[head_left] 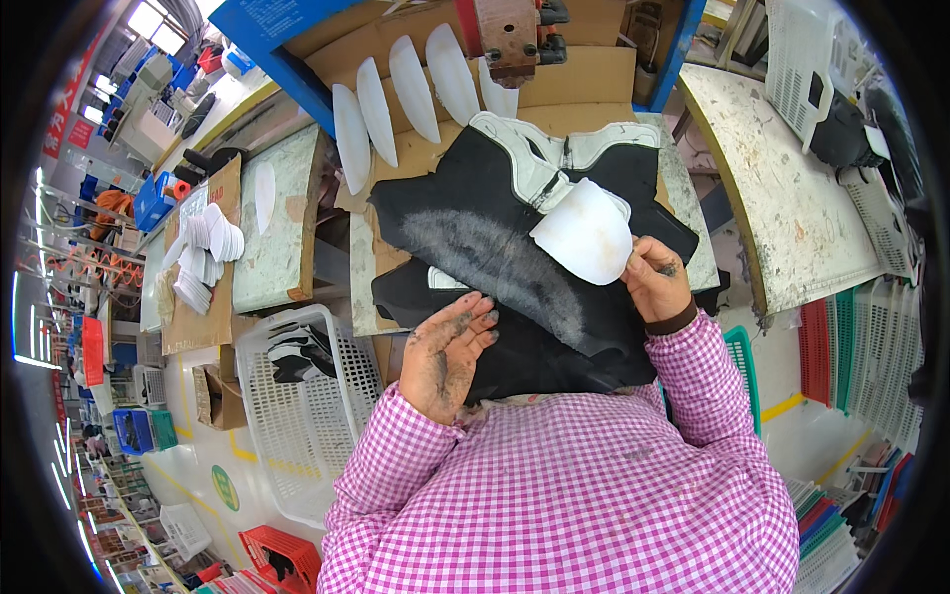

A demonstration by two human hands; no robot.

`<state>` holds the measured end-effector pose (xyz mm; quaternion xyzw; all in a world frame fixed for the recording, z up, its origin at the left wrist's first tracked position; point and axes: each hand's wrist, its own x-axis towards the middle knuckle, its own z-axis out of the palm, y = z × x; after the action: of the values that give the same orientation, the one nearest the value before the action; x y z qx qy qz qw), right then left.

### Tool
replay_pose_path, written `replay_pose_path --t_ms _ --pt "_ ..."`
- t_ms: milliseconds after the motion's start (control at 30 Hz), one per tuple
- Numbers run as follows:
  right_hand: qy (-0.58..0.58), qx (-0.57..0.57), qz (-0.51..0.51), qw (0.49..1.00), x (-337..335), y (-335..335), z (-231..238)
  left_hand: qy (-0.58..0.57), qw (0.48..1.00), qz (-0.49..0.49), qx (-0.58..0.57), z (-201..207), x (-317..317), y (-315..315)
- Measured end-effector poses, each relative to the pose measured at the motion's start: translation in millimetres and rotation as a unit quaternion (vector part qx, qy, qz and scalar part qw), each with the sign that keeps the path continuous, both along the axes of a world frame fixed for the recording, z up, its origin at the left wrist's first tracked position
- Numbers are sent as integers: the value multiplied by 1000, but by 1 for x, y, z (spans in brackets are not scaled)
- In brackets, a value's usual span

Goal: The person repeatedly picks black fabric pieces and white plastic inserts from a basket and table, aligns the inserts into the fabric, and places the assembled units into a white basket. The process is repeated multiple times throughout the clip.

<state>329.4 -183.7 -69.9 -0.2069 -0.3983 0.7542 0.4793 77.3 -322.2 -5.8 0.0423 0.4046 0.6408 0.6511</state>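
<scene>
Left forearm [384,445] angles up and inward; left hand [442,358] relaxed, palm side partly visible, fingers [484,322] slightly bent, skin smudged dark. Right forearm [701,371] raised, leaning inward; right hand [655,277] in a pinch, thumb and fingertips together, also smudged.

A rounded white panel [582,236], smooth and slightly curved, is held tilted by its lower right edge over a black cloth [416,203], whose middle is smeared pale grey.

Pink-and-white checked shirt [554,495], long matching sleeves [368,457], the right one ending in a dark brown cuff [673,320], left hand [443,361] and right hand [660,284] bare and smudged
</scene>
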Motion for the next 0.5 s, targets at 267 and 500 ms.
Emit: replay_pose_path --t_ms 267,500 --pt "13 -11 10 1000 -3 1 4 84 992 -41 85 13 -4 25" --pt "22 -24 11 999 -4 2 2 120 984 -50 121 6 0 52"
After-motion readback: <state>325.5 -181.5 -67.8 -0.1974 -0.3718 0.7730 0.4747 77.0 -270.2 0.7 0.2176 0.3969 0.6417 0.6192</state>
